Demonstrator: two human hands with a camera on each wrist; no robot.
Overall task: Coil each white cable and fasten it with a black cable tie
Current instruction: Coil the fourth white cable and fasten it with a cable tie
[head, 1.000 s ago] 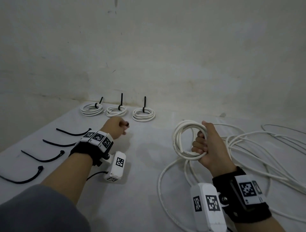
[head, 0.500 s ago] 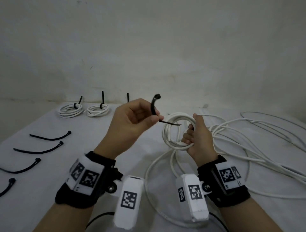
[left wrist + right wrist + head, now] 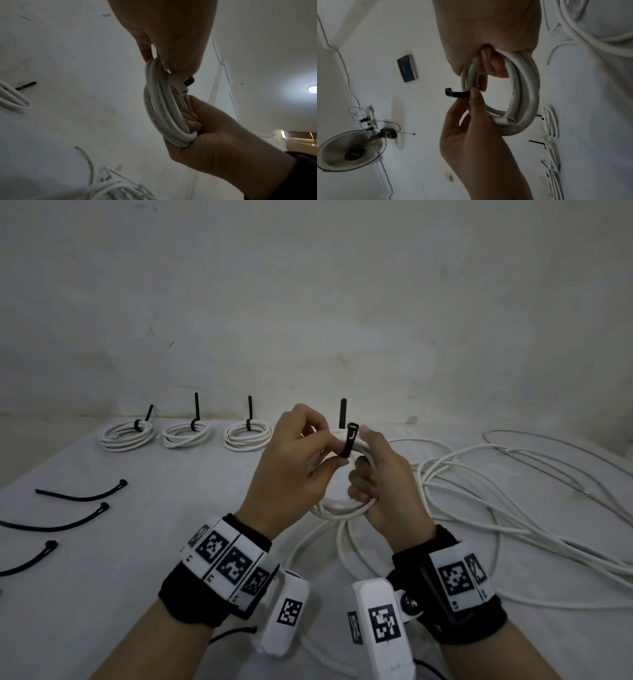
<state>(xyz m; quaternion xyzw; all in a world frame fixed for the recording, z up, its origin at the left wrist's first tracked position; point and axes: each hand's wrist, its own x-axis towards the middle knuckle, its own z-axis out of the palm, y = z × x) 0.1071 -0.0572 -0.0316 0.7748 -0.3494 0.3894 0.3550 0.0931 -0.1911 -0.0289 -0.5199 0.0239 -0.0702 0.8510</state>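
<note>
Your right hand (image 3: pixel 383 487) grasps the white cable coil (image 3: pixel 342 505), its fingers (image 3: pixel 359 498) curled through the ring and clenched round the bundled turns, holding it upright above the bench (image 3: pixel 137 559). Your left hand (image 3: pixel 294 470) meets the coil at its top, thumb and forefinger pinching a black cable tie (image 3: pixel 349 440) that lies across the turns there; the tie's square head stands just above the coil, close to your right thumb. In the right wrist view the tie (image 3: pixel 456 94) juts out sideways from the left fingers (image 3: pixel 476 100), against the ring's rim. From the coil, the cable's free length drops to the bench and joins the loose white cable (image 3: pixel 513 508) sprawled on your right. Along the wall at the back sit three finished coils (image 3: pixel 185 433), each cinched by a tie with its tail sticking up; a further black tail shows just behind your hands. Three spare ties (image 3: pixel 78 494) lie in a row on the bench at your left, well apart from the hands.
</note>
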